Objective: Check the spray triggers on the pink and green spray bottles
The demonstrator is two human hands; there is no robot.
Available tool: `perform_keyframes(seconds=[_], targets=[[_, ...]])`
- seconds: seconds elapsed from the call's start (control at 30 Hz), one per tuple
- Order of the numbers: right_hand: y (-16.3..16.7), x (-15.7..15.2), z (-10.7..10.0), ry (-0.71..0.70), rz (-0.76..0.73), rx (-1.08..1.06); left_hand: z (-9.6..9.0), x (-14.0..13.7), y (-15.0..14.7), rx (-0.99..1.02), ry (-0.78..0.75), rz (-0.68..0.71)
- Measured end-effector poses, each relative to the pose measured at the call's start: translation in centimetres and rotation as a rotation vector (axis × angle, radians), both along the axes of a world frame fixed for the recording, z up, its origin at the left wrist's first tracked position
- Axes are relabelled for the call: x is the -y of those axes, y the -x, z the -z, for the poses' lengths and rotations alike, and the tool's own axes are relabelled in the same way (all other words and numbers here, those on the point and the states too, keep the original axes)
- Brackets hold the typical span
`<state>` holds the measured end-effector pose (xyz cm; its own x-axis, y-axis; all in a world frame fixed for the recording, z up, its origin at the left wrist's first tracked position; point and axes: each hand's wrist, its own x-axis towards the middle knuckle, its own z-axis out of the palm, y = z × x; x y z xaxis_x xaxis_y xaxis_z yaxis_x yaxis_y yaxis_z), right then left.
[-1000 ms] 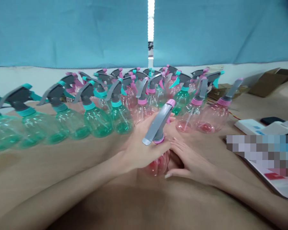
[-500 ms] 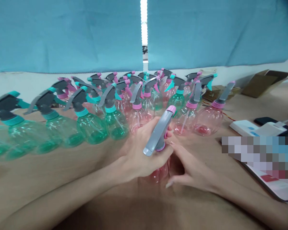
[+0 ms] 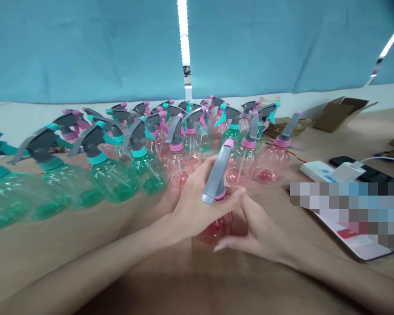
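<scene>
A clear pink spray bottle (image 3: 216, 229) with a grey trigger head and pink nozzle stands upright on the table in front of me. My left hand (image 3: 197, 205) is closed around its neck, just below the head, with the thumb across the near side. On the right, my right hand (image 3: 262, 227) curves around the lower body, its thumb across the near side by the base. Its other fingertips are hidden behind the bottle and my left thumb, and a gap shows beside its palm. Just beyond my hands stands another pink spray bottle (image 3: 179, 164).
Green spray bottles (image 3: 113, 181) line the left, with several more pink and green ones behind. At right lie a white power strip (image 3: 318, 173) with a plugged-in charger, a dark phone (image 3: 377, 170) and a partly blurred device (image 3: 364, 243). An open cardboard box (image 3: 335, 116) is farther back.
My right hand has moved slightly left, closing in on the bottle's body. The left hand keeps its grip on the neck. The view has turned slightly to the right.
</scene>
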<state>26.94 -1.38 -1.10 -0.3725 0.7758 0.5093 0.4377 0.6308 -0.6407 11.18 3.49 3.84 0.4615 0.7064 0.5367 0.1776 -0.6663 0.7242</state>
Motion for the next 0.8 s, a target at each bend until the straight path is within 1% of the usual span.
perform_keyframes(seconds=[0.07, 0.13, 0.33, 0.4, 0.47, 0.5, 0.53, 0.57, 0.6, 0.63, 0.67, 0.8], targets=[[0.3, 0.0, -0.4, -0.019, 0.012, -0.007, 0.0, 0.1, -0.1, -0.001, 0.018, 0.000], [0.6, 0.1, -0.8, -0.007, 0.017, -0.023, 0.0, 0.2, 0.0, -0.003, 0.033, 0.007], [1.1, 1.1, -2.3, 0.114, -0.008, -0.064, -0.3, 0.7, 0.7, -0.034, 0.084, 0.108], [0.9, 1.5, -2.8, 0.135, 0.028, -0.009, 0.0, 1.2, 1.4, -0.020, 0.149, 0.148], [0.5, 1.7, -3.1, 0.134, 0.083, 0.084, 0.9, 1.8, 2.4, 0.016, 0.260, 0.170], [0.2, 1.7, -3.2, 0.126, 0.112, 0.138, 1.4, 2.1, 3.0, 0.022, 0.319, 0.172], [-0.2, 1.7, -3.3, 0.107, 0.140, 0.188, 2.1, 2.4, 3.8, 0.023, 0.348, 0.140], [-0.6, 1.5, -3.3, 0.088, 0.164, 0.235, 2.7, 2.6, 4.5, -0.015, 0.358, 0.081], [-1.0, 1.3, -3.2, 0.062, 0.187, 0.270, 3.3, 2.8, 5.3, -0.076, 0.331, -0.003], [-1.4, 1.0, -3.1, 0.042, 0.205, 0.299, 3.9, 2.9, 6.0, -0.170, 0.289, -0.071], [-1.8, 0.7, -3.0, 0.033, 0.221, 0.325, 4.4, 3.0, 6.6, -0.261, 0.233, -0.104], [-2.8, -0.9, -3.0, 0.021, 0.277, 0.351, 5.3, 3.2, 7.9, -0.656, 0.032, -0.093]])
